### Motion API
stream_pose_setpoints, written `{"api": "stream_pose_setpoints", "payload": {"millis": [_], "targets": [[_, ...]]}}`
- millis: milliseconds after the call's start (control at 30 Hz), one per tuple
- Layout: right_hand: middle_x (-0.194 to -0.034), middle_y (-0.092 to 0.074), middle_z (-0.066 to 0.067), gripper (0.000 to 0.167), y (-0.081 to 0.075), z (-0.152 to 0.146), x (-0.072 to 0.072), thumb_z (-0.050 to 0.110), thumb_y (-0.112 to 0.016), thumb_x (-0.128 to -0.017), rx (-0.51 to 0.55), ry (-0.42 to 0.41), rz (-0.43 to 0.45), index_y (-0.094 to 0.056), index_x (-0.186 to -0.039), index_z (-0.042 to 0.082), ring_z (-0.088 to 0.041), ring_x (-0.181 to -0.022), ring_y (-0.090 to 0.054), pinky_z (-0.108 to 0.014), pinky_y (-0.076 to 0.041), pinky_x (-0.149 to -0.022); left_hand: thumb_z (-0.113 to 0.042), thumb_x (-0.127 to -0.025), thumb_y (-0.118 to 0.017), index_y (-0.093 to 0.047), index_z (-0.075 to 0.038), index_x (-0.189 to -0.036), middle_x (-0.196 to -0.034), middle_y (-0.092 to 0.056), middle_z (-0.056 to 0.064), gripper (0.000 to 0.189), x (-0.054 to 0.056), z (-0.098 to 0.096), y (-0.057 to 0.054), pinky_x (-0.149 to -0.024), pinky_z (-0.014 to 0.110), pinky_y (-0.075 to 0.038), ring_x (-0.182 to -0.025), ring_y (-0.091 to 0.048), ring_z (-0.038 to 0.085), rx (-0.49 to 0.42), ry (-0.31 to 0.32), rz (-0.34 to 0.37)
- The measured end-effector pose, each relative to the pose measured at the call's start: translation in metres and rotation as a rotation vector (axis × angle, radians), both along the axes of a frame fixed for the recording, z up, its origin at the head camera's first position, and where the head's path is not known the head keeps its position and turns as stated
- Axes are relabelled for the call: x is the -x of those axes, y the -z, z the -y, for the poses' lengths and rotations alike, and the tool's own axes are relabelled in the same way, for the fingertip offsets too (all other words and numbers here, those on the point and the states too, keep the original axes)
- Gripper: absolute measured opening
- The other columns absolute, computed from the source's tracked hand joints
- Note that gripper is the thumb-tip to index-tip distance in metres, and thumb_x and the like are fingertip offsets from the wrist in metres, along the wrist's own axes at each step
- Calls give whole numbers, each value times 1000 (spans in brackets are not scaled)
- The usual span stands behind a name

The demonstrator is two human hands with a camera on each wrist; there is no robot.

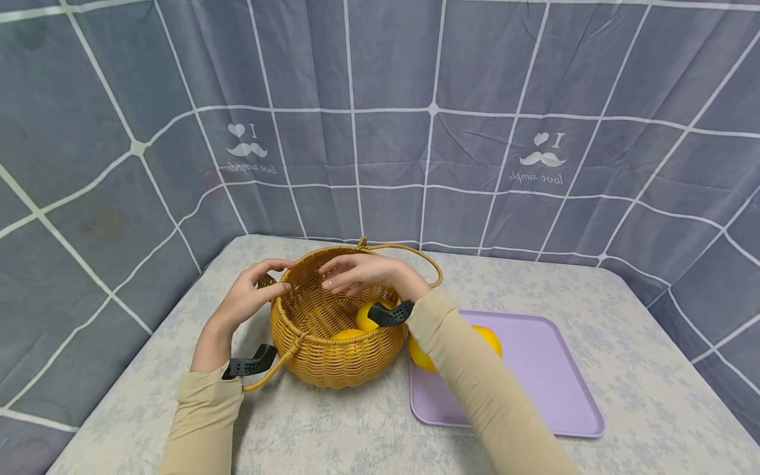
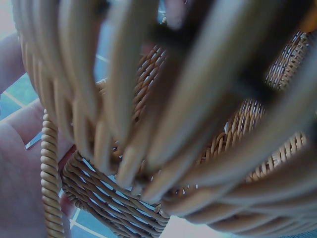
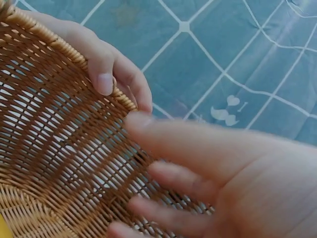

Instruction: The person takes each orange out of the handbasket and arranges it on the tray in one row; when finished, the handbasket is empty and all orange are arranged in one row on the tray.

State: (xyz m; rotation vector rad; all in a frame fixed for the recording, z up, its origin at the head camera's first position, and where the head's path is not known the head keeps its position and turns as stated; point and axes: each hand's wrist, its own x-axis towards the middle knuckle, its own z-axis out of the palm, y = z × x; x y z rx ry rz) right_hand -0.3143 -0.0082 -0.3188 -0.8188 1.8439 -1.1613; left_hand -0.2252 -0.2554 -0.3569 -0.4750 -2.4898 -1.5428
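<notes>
A round woven wicker basket (image 1: 338, 363) stands on the table, tilted slightly in the head view. My left hand (image 1: 252, 290) grips its left rim, thumb over the edge and fingers outside; the right wrist view shows this thumb (image 3: 103, 82) on the rim. In the left wrist view the weave (image 2: 133, 99) fills most of the picture. My right hand (image 1: 365, 270) hovers above the basket's opening with loosely bent fingers and holds nothing. Inside the basket lie a yellow rounded fruit (image 1: 365, 318) and another yellow one (image 1: 349, 335), partly hidden by the rim.
Right of the basket lies a purple tray (image 1: 552, 376), with yellow rounded fruit (image 1: 487, 336) on it, partly hidden by my right sleeve (image 1: 475, 369). The basket's handle (image 1: 415, 249) loops out at the back. Grey checked curtains (image 1: 392, 145) surround the table (image 1: 320, 435).
</notes>
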Motion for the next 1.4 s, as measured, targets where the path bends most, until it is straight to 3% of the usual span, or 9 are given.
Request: {"api": "stream_pose_setpoints", "payload": {"millis": [167,400,533,667,833,1133,1400], "targets": [[-122,-58,-6,54,1,1,0,23,-59,-92,-68,-48,-94,-41,-139,4,-25,-115,-54,-48,-39,-97,-9,-88,-61,-56,-5,-126,-118,-49,13,38,-2,-2,-5,-64,31,-42,-75,-49,23,13,-8,6],[-121,-56,-5,54,0,3,-2,24,-61,-91,-123,-95,-167,-43,-138,4,-23,-113,-53,-49,-38,-97,-4,-88,-59,-55,4,-125,-117,-49,18,38,-16,-11,-23,-65,35,-43,-72,-49,19,10,1,-7],[-126,-54,-7,55,0,3,-1,25,-62,-90,-165,-122,-211,-44,-138,5,-16,-110,-53,-47,-37,-98,-7,-89,-60,-55,-1,-127,-119,-48,15,39,-7,-5,-12,-65,32,-42,-72,-49,16,20,-7,-3],[-132,-50,-12,55,1,3,-1,23,-62,-90,-186,-144,-187,-43,-139,4,-16,-113,-52,-45,-36,-101,-9,-89,-61,-55,-5,-128,-121,-48,12,40,1,1,-1,-64,30,-42,-73,-48,18,9,-7,4],[-130,-51,-8,58,0,2,-1,26,-63,-90,-245,-167,-193,-42,-140,5,-14,-114,-53,-39,-37,-101,-10,-89,-62,-55,-6,-128,-120,-47,11,40,1,1,0,-62,30,-42,-71,-48,18,0,2,4],[-131,-51,-7,61,-1,1,-2,35,-66,-86,-355,-200,-294,-44,-139,13,-13,-118,-48,-29,-39,-96,-4,-89,-59,-54,0,-127,-119,-48,16,38,2,0,1,-63,29,-41,-70,-48,17,10,0,-5],[-134,-49,-8,58,0,0,-3,33,-68,-85,-353,-196,-264,-47,-136,16,-14,-118,-48,-28,-41,-93,-11,-89,-62,-56,-6,-126,-119,-48,11,38,0,-1,-1,-64,30,-42,-72,-48,18,-9,10,7]]}}
